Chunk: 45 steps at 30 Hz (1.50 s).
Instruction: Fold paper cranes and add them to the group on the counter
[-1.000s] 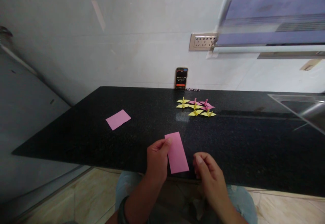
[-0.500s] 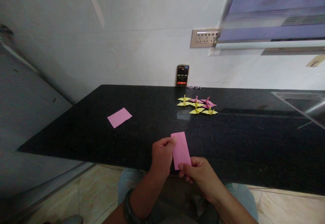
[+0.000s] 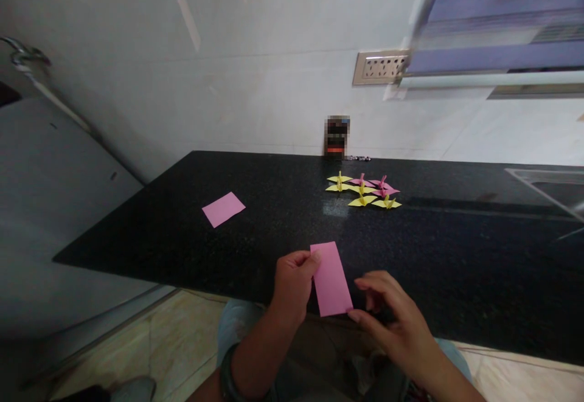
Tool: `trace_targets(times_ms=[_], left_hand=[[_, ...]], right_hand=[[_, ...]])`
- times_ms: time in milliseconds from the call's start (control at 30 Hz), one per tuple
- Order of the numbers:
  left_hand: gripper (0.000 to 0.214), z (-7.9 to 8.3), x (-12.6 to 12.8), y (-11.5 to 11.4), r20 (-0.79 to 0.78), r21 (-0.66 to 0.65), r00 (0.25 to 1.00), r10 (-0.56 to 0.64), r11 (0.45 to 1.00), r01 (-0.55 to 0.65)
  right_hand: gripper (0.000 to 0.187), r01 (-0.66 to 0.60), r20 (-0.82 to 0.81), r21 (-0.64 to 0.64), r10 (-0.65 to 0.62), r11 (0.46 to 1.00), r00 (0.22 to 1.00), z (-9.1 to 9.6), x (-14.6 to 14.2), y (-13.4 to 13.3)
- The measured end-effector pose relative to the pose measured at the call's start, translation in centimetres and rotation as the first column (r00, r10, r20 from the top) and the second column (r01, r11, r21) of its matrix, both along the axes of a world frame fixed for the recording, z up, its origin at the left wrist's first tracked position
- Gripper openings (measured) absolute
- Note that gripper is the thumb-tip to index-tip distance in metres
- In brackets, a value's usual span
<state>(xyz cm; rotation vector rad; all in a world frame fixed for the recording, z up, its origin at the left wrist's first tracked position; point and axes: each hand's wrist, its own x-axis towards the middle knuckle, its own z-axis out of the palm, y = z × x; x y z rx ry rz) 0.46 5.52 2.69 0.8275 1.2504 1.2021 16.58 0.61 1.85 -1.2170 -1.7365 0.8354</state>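
two hands (image 3: pixel 292 286) (image 3: pixel 404 323), pink paper (image 3: pixel 332 280) between — near counter edge (image 3: pixel 159 278)

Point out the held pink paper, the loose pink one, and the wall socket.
Held pink paper (image 3: pixel 332 281), head view: middle of its face.
Loose pink paper (image 3: pixel 224 210), head view: middle of its top.
Wall socket (image 3: pixel 381 67), head view: its front plate.

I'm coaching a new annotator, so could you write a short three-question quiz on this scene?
1. Which hand pinches the held pink sheet along its left edge? A) left B) right
2. True or false: the loose pink sheet lies left of the folded paper birds in the picture.
3. Fill in: the birds are yellow and ____.

Key: 1. A, the left hand; 2. true; 3. pink.
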Motion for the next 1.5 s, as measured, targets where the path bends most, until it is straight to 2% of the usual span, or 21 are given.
trace_targets(times_ms=[33, 100, 200, 300, 433, 600, 700, 933, 1067, 1167, 1333, 1500], left_hand=[[0.026, 0.0, 0.0, -0.1, 0.021, -0.007, 1.000, -0.008, 1.000, 0.009], [0.027, 0.0, 0.1, -0.3, 0.052, -0.024, 0.998, -0.023, 0.999, 0.024], [0.028, 0.0, 0.3, -0.7, 0.078, -0.040, 0.996, -0.049, 0.998, 0.052], [0.027, 0.2, 0.3, -1.1, 0.115, -0.051, 0.987, -0.108, 0.992, 0.115], [0.026, 0.2, 0.3, -1.6, 0.167, -0.057, 0.972, -0.167, 0.982, 0.178], [0.025, 0.1, 0.2, -1.9, 0.265, -0.090, 0.940, -0.215, 0.965, 0.246], [0.023, 0.2, 0.3, -2.1, 0.329, -0.091, 0.922, -0.206, 0.964, 0.248], [0.017, 0.5, 0.7, -2.3, 0.508, -0.090, 0.836, -0.209, 0.952, 0.293], [0.021, -0.1, 0.7, -2.1, 0.423, -0.107, 0.881, -0.211, 0.954, 0.280], [0.019, -0.6, 0.9, -2.0, 0.383, -0.093, 0.901, -0.204, 0.962, 0.258], [0.017, -0.8, 1.2, -2.2, 0.435, -0.071, 0.876, -0.208, 0.962, 0.263], [0.017, -0.6, 1.1, -2.3, 0.463, -0.068, 0.868, -0.178, 0.970, 0.235]], right_hand=[[0.035, -0.047, 0.094, 0.114, 0.036, 0.992, 0.995, 0.1, 0.4, 0.0], [0.046, -0.174, 0.269, 0.238, 0.108, 0.956, 0.957, 0.4, 1.0, 0.1], [0.048, -0.243, 0.431, 0.299, 0.096, 0.923, 0.897, 0.7, 0.9, 0.2], [0.040, -0.238, 0.478, 0.314, 0.064, 0.919, 0.876, 0.6, 0.4, 0.5], [0.026, -0.239, 0.416, 0.265, 0.113, 0.934, 0.902, 0.7, -0.1, 0.7], [0.026, -0.240, 0.199, 0.180, 0.204, 0.954, 0.959, 0.9, 0.0, 0.4], [0.021, -0.217, 0.119, 0.116, 0.204, 0.969, 0.972, 1.0, -0.2, 0.2], [0.020, -0.230, 0.138, -0.003, 0.228, 0.973, 0.964, 1.4, -0.8, 0.3], [0.022, -0.233, 0.132, -0.058, 0.239, 0.971, 0.962, 1.3, -0.8, 0.2], [0.027, -0.158, 0.090, -0.118, 0.169, 0.980, 0.981, 0.9, -1.1, 0.2], [0.032, 0.106, 0.019, -0.151, -0.105, 0.983, 0.994, -0.3, -1.8, 0.5], [0.032, 0.214, 0.018, -0.179, -0.214, 0.960, 0.977, -0.7, -2.4, 0.7]])
